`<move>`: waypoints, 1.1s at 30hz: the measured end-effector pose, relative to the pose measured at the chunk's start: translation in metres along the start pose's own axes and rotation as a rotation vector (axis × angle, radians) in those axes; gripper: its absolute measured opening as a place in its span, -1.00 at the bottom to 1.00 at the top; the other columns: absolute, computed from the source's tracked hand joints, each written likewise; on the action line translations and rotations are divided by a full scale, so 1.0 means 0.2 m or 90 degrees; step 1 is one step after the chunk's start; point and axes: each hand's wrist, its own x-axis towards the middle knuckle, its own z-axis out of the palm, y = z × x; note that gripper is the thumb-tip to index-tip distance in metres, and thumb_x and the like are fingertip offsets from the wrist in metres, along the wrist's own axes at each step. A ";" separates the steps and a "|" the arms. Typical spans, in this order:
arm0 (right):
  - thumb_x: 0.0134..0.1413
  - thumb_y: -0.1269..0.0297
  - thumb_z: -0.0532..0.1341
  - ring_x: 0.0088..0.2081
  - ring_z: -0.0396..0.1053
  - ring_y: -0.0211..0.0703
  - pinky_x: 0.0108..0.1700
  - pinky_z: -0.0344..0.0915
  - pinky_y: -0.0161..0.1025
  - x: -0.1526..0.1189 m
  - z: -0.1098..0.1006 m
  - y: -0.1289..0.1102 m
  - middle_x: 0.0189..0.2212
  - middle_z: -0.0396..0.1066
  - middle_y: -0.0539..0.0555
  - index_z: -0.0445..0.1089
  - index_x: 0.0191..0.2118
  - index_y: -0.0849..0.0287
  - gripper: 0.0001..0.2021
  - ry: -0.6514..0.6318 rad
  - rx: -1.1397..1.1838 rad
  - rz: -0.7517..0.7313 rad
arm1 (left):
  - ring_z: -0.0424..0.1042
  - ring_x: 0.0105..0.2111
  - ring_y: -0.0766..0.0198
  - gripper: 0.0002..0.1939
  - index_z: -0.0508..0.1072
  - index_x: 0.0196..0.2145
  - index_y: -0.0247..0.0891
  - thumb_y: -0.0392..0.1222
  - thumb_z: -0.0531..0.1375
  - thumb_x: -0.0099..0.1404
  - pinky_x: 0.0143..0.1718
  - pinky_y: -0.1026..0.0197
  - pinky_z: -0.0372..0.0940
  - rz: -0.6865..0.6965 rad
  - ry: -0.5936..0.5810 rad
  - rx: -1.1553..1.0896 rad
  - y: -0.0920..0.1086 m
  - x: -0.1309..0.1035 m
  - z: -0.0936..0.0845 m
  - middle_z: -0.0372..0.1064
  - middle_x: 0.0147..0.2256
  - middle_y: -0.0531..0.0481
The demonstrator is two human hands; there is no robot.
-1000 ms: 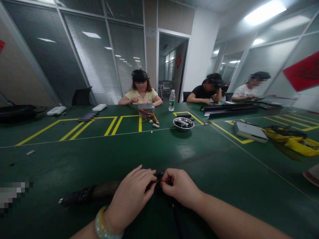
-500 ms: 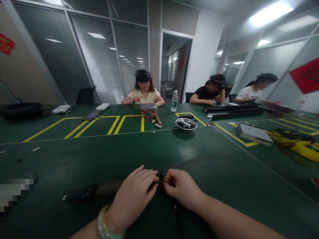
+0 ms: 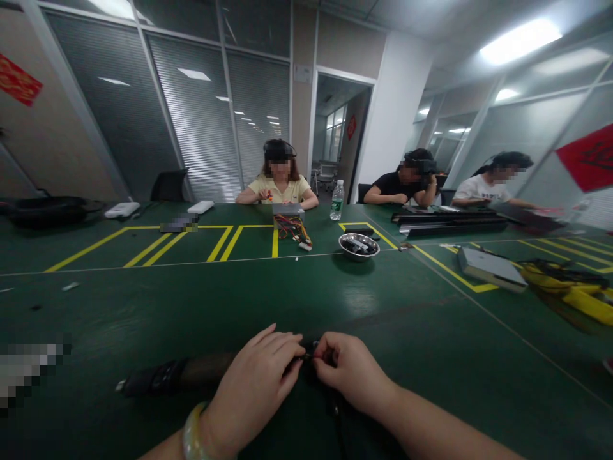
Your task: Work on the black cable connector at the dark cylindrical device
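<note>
In front of me on the green table lies a long dark cylindrical tool [image 3: 201, 374]. Dark rings band its left section, and a small light metal tip ends it. My left hand [image 3: 263, 377] is closed over its right portion, thumb and fingers meeting near the end. Thumb and forefinger of my right hand [image 3: 352, 367] pinch close to the left fingertips, at a small dark part that I cannot make out. A thin dark cord or strap [image 3: 336, 409] hangs down below the right hand. My fingers hide most of the tool's right end.
Beyond my hands stands a metal bowl [image 3: 359, 255] of dark pieces. A power supply with colored wires [image 3: 291, 223] and a water bottle [image 3: 336, 201] are farther back. A silver box [image 3: 491, 268] and a yellow bundle [image 3: 589, 300] lie right. Three people sit opposite.
The view has tilted slightly, so the scene sits a little lower. Both hands keep nearly the same place and grip on the dark tool.
</note>
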 end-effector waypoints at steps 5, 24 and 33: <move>0.00 0.42 0.24 -0.47 0.31 -0.31 -0.42 0.13 -0.40 0.00 0.00 0.01 -0.50 0.40 -0.06 0.39 -0.40 0.18 -0.98 0.002 -0.003 -0.013 | 0.48 -0.02 0.12 -0.75 0.49 -0.12 -0.10 -0.33 0.19 0.26 0.20 -0.20 0.21 0.004 -0.001 0.005 -0.01 0.00 0.01 0.50 -0.03 0.04; 0.00 0.41 0.24 -0.46 0.33 -0.32 -0.42 0.14 -0.41 0.00 0.01 0.02 -0.48 0.43 -0.07 0.42 -0.37 0.17 -0.97 0.009 -0.020 -0.014 | 0.50 -0.04 0.09 -0.74 0.48 -0.11 -0.08 -0.31 0.16 0.28 0.16 -0.20 0.26 0.036 0.005 0.029 -0.03 0.00 0.01 0.50 -0.04 0.04; -0.02 0.43 0.23 -0.47 0.31 -0.32 -0.44 0.13 -0.42 0.00 0.01 0.00 -0.49 0.42 -0.06 0.42 -0.39 0.19 -0.96 0.010 -0.026 -0.013 | 0.49 -0.04 0.10 -0.73 0.49 -0.13 -0.08 -0.34 0.18 0.25 0.17 -0.20 0.25 0.026 0.002 0.023 -0.02 0.00 0.01 0.50 -0.04 0.05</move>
